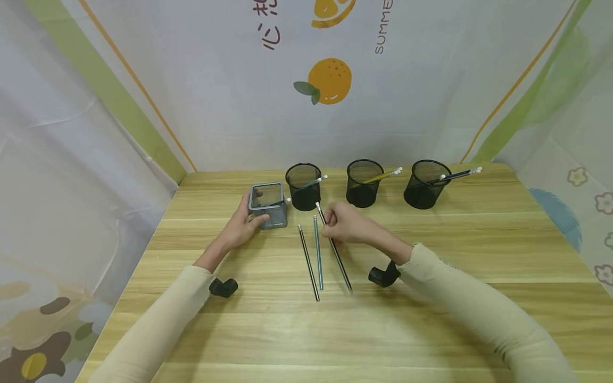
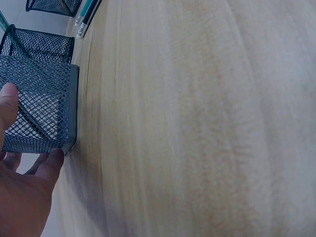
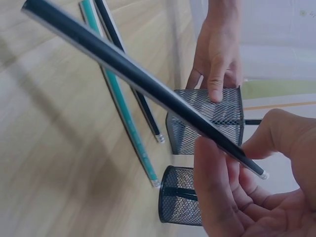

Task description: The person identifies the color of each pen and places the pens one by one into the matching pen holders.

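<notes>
My left hand grips a square grey mesh pencil holder, thumb on its near side and fingers around the left side. One dark pencil with a white eraser leans inside that holder. Between thumb and fingers, my right hand pinches a black pencil near its eraser end; the right wrist view shows this pencil raised off the table. To its left on the table lie a teal pencil and another black pencil, side by side, erasers pointing away from me.
Behind stand three round black mesh holders: the left one with teal pencils, the middle one with yellow pencils, the right one with dark pencils. A printed white curtain hangs behind the wooden table.
</notes>
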Tool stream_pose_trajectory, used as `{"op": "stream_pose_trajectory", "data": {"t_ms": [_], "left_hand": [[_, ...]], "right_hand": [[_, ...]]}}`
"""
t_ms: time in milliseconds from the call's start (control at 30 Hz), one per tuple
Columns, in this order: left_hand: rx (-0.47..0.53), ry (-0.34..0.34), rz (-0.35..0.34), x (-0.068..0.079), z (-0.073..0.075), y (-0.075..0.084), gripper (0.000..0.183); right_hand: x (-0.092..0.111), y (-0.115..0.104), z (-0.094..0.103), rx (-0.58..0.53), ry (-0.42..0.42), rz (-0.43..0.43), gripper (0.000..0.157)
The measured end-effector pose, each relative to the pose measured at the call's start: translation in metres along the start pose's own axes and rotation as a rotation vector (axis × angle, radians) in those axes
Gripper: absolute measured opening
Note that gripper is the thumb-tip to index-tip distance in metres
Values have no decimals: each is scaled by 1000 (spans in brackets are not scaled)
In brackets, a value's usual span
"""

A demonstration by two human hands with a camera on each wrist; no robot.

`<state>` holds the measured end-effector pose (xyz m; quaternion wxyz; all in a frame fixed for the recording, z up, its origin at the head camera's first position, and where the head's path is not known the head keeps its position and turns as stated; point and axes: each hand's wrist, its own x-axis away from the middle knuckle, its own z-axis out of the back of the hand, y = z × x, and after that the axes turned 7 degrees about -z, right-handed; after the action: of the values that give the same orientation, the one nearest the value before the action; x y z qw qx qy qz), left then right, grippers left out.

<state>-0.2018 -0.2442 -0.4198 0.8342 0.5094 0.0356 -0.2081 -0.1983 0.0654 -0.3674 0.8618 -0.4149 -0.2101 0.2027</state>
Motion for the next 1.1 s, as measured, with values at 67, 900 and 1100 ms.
{"op": "stream_pose_trajectory", "data": {"t_ms": [67,900,1100], "left_hand": [[-1,1,-1,0,0,-1,74],[20,-22,33,5,1,42,71],[25,-18,30,4,1,40,71]], "right_hand": [[1,-3,1,-11,7,1,9],[9,-13,13,-85,101,155,8],[11,-14,18,-141,143,219,7]]}}
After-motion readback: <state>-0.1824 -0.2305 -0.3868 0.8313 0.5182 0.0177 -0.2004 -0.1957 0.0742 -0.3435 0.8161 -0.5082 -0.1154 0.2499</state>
